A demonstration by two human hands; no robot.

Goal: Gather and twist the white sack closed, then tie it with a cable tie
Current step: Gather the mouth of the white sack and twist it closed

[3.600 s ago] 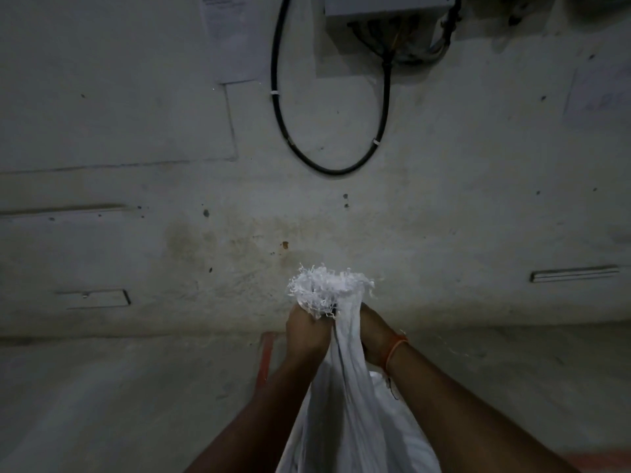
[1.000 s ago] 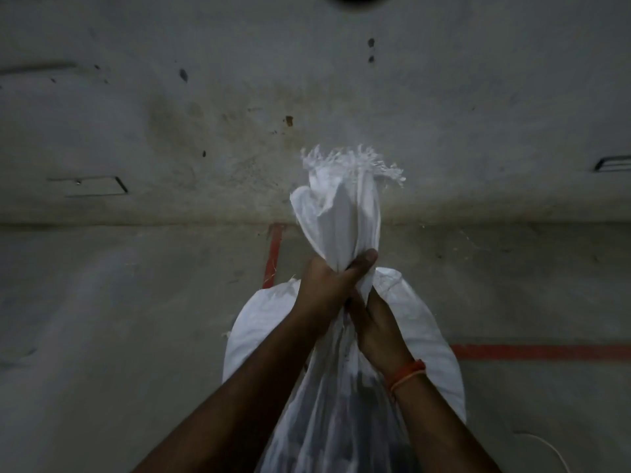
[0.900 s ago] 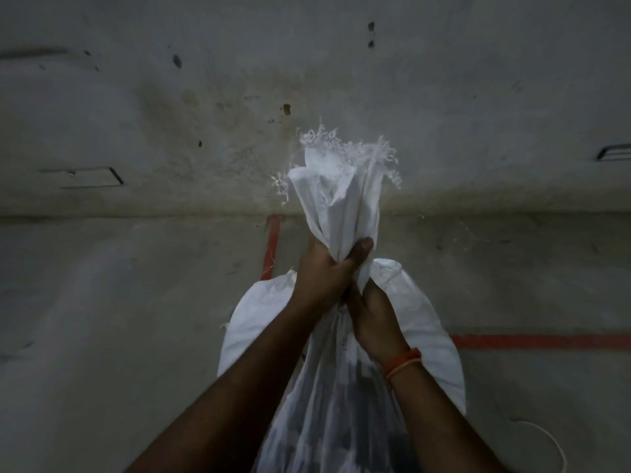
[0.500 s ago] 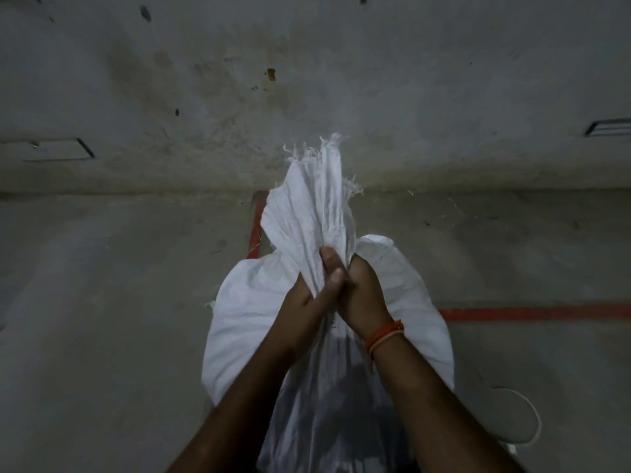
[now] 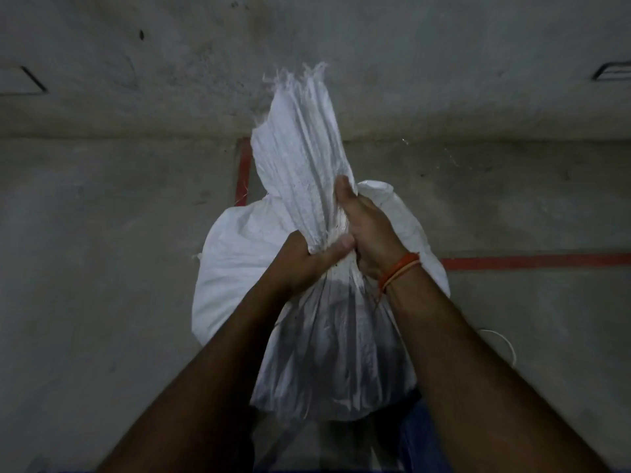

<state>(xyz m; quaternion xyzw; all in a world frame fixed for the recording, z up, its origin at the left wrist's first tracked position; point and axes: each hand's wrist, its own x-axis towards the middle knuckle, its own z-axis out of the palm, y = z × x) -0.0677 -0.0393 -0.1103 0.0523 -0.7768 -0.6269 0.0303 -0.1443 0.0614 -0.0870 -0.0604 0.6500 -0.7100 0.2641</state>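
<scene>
The white sack [image 5: 239,268] stands on the concrete floor [image 5: 85,268], near the red lines [image 5: 532,261] by the wall — its neck bunched between both hands. The left hand [image 5: 304,264] and right hand [image 5: 368,230] clench the pleated woven fabric; the frayed mouth rises above them.

The sack [image 5: 239,268] stands on the floor [image 5: 102,268] before the wall [image 5: 444,63]. The left hand [image 5: 300,264] and right hand [image 5: 368,230] meet at its neck, left below right. A cord [image 5: 505,346] lies to the sack's right.
</scene>
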